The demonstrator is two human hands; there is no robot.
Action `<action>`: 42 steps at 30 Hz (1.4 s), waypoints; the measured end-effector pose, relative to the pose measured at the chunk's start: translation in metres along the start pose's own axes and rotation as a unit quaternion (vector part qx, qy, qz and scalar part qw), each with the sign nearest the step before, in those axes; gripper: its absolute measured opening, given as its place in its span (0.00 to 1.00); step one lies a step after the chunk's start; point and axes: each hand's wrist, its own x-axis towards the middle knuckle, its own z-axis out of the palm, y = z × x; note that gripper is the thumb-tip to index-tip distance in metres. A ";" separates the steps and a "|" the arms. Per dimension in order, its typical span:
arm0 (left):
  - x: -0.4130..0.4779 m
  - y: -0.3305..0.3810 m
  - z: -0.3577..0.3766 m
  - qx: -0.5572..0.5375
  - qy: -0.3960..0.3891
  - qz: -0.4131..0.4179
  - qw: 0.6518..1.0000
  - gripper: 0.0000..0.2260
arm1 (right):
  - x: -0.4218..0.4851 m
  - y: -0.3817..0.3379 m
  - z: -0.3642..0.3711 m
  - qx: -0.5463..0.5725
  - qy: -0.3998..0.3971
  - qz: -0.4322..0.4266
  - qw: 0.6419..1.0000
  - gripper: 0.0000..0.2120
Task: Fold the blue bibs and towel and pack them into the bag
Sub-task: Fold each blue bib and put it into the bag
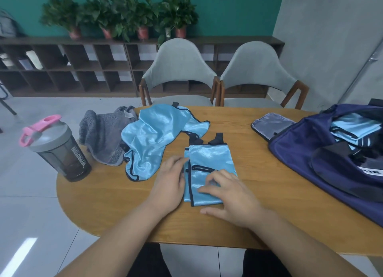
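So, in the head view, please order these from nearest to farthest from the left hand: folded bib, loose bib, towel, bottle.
1. Folded bib: touching the left hand, on the hand's right.
2. Loose bib: just behind the hand, slightly left.
3. Towel: farther left and behind.
4. Bottle: far left, at the table edge.

Teal wall [228,7] behind dark cubby shelf [83,67]; plants [124,13] atop shelf; 2 grey chairs [180,69] in front of shelf; tile floor [27,204].
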 end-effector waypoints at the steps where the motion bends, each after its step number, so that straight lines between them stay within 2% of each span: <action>1: -0.003 0.001 -0.002 -0.002 -0.015 -0.008 1.000 0.23 | 0.003 -0.003 0.002 0.001 0.004 0.000 1.000 0.22; 4: -0.014 0.001 -0.005 0.026 -0.052 0.003 0.998 0.25 | 0.010 -0.007 0.012 0.030 0.034 0.034 0.998 0.14; 6: -0.018 0.002 -0.007 0.043 -0.051 0.012 0.998 0.25 | 0.015 -0.009 0.016 0.100 0.071 0.110 0.986 0.15; 8: -0.018 0.003 -0.007 0.046 -0.045 0.003 0.998 0.26 | 0.022 -0.013 0.013 0.190 0.142 0.201 0.950 0.12; 10: -0.019 0.005 -0.007 0.042 -0.046 -0.006 0.998 0.27 | 0.029 -0.019 0.007 0.260 0.217 0.258 0.905 0.10; 11: -0.019 0.006 -0.007 0.035 -0.048 -0.010 0.998 0.28 | 0.031 -0.022 0.005 0.263 0.235 0.263 0.898 0.10; 12: -0.020 0.007 -0.008 0.027 -0.048 -0.012 0.998 0.28 | 0.032 -0.025 0.006 0.245 0.236 0.250 0.907 0.10; 15: -0.021 0.010 -0.013 -0.007 -0.043 -0.022 0.999 0.30 | 0.027 -0.032 0.025 0.098 0.149 0.156 0.972 0.14; 17: -0.021 0.014 -0.017 -0.038 -0.038 -0.026 0.998 0.31 | 0.023 -0.032 0.039 0.015 0.115 0.113 0.987 0.14; 23: -0.022 0.013 -0.019 -0.065 -0.017 -0.031 0.997 0.30 | 0.020 -0.036 0.034 -0.051 0.098 0.080 0.991 0.15; 27: -0.029 0.012 -0.020 -0.047 0.044 0.013 0.998 0.18 | 0.014 -0.038 0.025 -0.036 0.063 0.063 0.995 0.18; 31: -0.033 0.016 -0.011 0.016 -0.007 0.062 0.998 0.14 | 0.026 -0.027 0.011 0.037 0.106 0.099 0.989 0.11; 34: -0.032 0.016 -0.009 0.027 -0.022 0.065 0.997 0.16 | 0.051 -0.011 0.006 0.044 0.142 0.135 0.980 0.10; 35: -0.033 0.016 -0.009 0.034 -0.019 0.065 0.997 0.16 | 0.062 -0.006 0.005 0.048 0.125 0.155 0.979 0.10; 37: -0.034 0.017 -0.011 0.054 -0.008 0.072 0.996 0.15 | 0.083 0.002 0.003 0.061 0.040 0.186 0.980 0.12; 40: -0.035 0.020 -0.011 0.072 0.008 0.090 0.993 0.11 | 0.106 0.008 0.002 0.053 -0.105 0.191 0.974 0.22; 42: -0.035 0.019 -0.010 0.079 0.004 0.095 0.992 0.08 | 0.114 0.010 0.003 0.038 -0.127 0.185 0.974 0.21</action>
